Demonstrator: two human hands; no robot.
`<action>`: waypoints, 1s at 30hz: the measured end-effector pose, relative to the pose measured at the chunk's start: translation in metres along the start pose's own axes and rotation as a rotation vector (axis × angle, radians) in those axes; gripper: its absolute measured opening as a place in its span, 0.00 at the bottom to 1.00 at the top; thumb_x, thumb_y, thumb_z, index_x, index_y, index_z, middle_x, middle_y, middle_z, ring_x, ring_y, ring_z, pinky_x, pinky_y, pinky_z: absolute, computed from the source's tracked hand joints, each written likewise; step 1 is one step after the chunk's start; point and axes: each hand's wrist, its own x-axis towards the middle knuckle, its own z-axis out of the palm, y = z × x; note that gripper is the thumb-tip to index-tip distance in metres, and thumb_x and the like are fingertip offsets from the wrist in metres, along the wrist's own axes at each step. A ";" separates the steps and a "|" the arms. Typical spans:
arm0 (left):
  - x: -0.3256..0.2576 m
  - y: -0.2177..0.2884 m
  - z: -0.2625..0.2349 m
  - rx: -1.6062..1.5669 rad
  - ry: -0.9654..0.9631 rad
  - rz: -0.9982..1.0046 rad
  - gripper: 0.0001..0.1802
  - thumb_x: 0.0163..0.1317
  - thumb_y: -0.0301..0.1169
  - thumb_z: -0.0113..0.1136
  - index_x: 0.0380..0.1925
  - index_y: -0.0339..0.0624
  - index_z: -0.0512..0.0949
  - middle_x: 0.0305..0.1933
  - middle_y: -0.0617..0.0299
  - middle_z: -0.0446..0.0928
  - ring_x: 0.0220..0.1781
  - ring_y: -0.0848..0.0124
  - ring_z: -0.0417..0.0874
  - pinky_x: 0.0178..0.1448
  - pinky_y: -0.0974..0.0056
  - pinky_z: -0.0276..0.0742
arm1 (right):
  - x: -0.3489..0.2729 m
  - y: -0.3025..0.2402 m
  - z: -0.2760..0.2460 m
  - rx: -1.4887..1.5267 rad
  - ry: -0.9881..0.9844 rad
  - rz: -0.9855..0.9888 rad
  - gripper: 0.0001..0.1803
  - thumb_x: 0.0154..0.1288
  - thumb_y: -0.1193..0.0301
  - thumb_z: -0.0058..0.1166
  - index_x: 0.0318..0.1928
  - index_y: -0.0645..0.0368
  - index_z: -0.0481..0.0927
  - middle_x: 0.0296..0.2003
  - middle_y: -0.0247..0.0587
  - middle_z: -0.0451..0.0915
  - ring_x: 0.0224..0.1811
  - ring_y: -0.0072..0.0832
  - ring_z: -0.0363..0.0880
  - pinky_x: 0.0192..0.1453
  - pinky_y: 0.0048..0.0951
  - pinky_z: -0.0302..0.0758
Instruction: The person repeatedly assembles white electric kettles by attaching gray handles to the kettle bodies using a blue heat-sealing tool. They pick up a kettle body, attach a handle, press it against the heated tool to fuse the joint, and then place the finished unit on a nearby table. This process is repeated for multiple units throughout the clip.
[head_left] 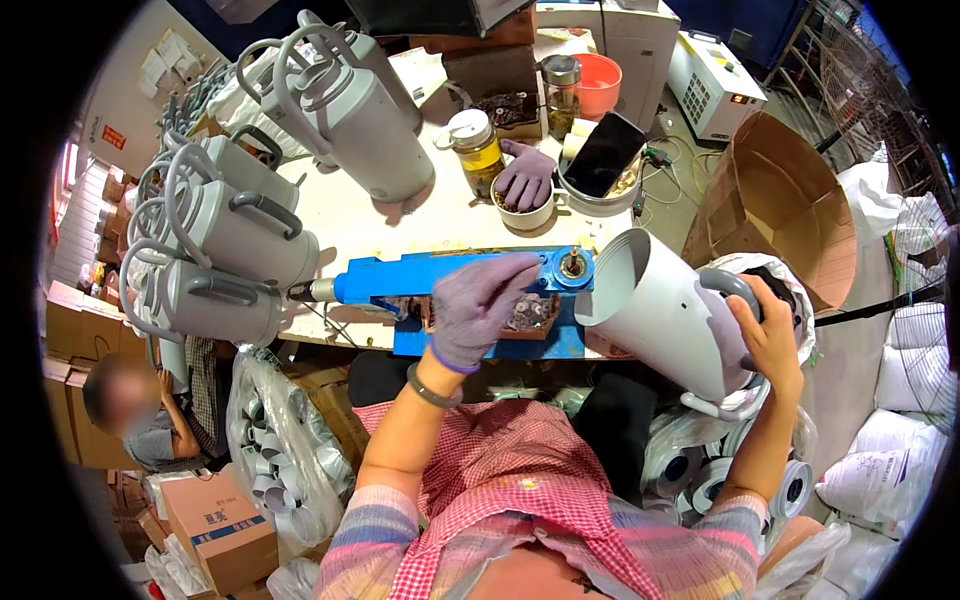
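My right hand (768,330), bare, wraps round the dark grey handle (728,284) of a light grey watering can body (668,318). The can lies tilted, its open end next to the tip of a blue bench machine (420,277). A metal spindle (572,263) stands up at that tip. My left hand (480,305), in a purple-grey glove, is over the machine's arm with its fingers pinched together toward the spindle; anything between the fingertips is too small to make out. Under it sits a tray of small metal parts (530,318).
Several finished-looking grey watering cans (365,130) stand at the table's left. Behind the machine are a spare glove (525,175) on a white cup, a yellow jar (476,150), and a phone (605,153). A cardboard box (770,210) stands right; another person (165,410) sits far left.
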 end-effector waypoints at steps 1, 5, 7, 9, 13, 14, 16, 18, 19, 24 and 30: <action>0.007 0.001 0.008 -0.001 -0.006 0.038 0.09 0.58 0.26 0.71 0.40 0.41 0.87 0.38 0.56 0.87 0.37 0.63 0.88 0.43 0.65 0.82 | 0.000 -0.002 0.001 -0.004 0.004 -0.014 0.14 0.71 0.68 0.55 0.50 0.64 0.78 0.25 0.35 0.72 0.27 0.20 0.66 0.33 0.25 0.66; 0.018 -0.003 0.029 -0.016 -0.023 0.116 0.12 0.57 0.26 0.72 0.42 0.40 0.87 0.41 0.55 0.87 0.40 0.64 0.89 0.45 0.66 0.83 | -0.002 0.003 0.001 0.005 -0.008 -0.047 0.14 0.71 0.67 0.57 0.49 0.64 0.78 0.25 0.35 0.73 0.27 0.20 0.67 0.34 0.24 0.67; 0.017 -0.005 0.033 -0.004 -0.030 0.134 0.12 0.56 0.26 0.72 0.42 0.40 0.87 0.41 0.55 0.87 0.40 0.64 0.89 0.46 0.66 0.83 | -0.001 -0.003 -0.001 0.021 -0.028 -0.003 0.14 0.71 0.67 0.57 0.49 0.64 0.78 0.26 0.35 0.74 0.28 0.21 0.67 0.35 0.24 0.68; 0.018 -0.007 0.037 0.023 -0.030 0.180 0.12 0.56 0.25 0.72 0.41 0.39 0.87 0.42 0.55 0.87 0.41 0.65 0.89 0.46 0.65 0.83 | 0.000 -0.005 -0.001 0.027 -0.030 0.009 0.14 0.71 0.67 0.56 0.49 0.65 0.79 0.27 0.37 0.75 0.28 0.21 0.68 0.35 0.24 0.68; 0.016 -0.006 0.041 -0.183 -0.039 0.038 0.11 0.56 0.25 0.73 0.40 0.38 0.86 0.40 0.55 0.87 0.43 0.66 0.88 0.49 0.64 0.83 | 0.008 -0.009 -0.005 0.019 -0.032 -0.009 0.16 0.71 0.65 0.57 0.50 0.65 0.79 0.32 0.47 0.82 0.32 0.30 0.77 0.43 0.29 0.75; 0.017 -0.007 0.041 -0.191 -0.038 0.017 0.10 0.56 0.25 0.73 0.39 0.38 0.86 0.40 0.55 0.86 0.44 0.66 0.88 0.50 0.64 0.83 | 0.013 -0.013 -0.007 0.016 -0.050 -0.008 0.16 0.71 0.65 0.56 0.50 0.65 0.79 0.33 0.47 0.82 0.32 0.31 0.77 0.43 0.29 0.75; 0.016 -0.009 0.042 -0.227 -0.056 -0.029 0.13 0.55 0.25 0.73 0.41 0.37 0.85 0.41 0.55 0.85 0.46 0.65 0.87 0.52 0.63 0.82 | 0.024 -0.031 -0.015 0.004 -0.084 -0.004 0.16 0.72 0.64 0.55 0.50 0.65 0.79 0.33 0.47 0.82 0.33 0.31 0.78 0.44 0.29 0.75; 0.015 -0.010 0.039 -0.281 -0.093 -0.079 0.17 0.55 0.27 0.72 0.46 0.37 0.83 0.45 0.54 0.84 0.48 0.63 0.86 0.54 0.63 0.81 | 0.039 -0.053 -0.020 -0.057 -0.120 -0.090 0.15 0.73 0.64 0.54 0.48 0.64 0.80 0.31 0.49 0.81 0.30 0.34 0.77 0.40 0.30 0.74; 0.013 -0.007 0.036 -0.352 -0.058 -0.148 0.21 0.56 0.25 0.72 0.51 0.36 0.80 0.48 0.54 0.83 0.51 0.64 0.85 0.57 0.63 0.80 | 0.048 -0.064 -0.023 -0.066 -0.170 -0.087 0.15 0.73 0.64 0.53 0.48 0.64 0.80 0.30 0.50 0.81 0.29 0.36 0.77 0.39 0.31 0.74; -0.006 -0.004 0.009 -0.801 0.065 -0.487 0.31 0.64 0.23 0.65 0.66 0.31 0.68 0.57 0.53 0.78 0.57 0.65 0.81 0.63 0.62 0.78 | 0.090 -0.108 -0.006 -0.111 -0.296 -0.228 0.17 0.71 0.59 0.55 0.44 0.63 0.81 0.27 0.54 0.79 0.26 0.46 0.74 0.35 0.35 0.73; -0.008 0.000 0.004 -0.704 -0.047 -0.695 0.21 0.73 0.37 0.57 0.56 0.30 0.77 0.46 0.62 0.81 0.44 0.80 0.77 0.49 0.72 0.76 | 0.117 -0.133 0.031 -0.219 -0.301 -0.357 0.22 0.69 0.50 0.55 0.44 0.58 0.82 0.26 0.56 0.79 0.32 0.54 0.80 0.39 0.47 0.74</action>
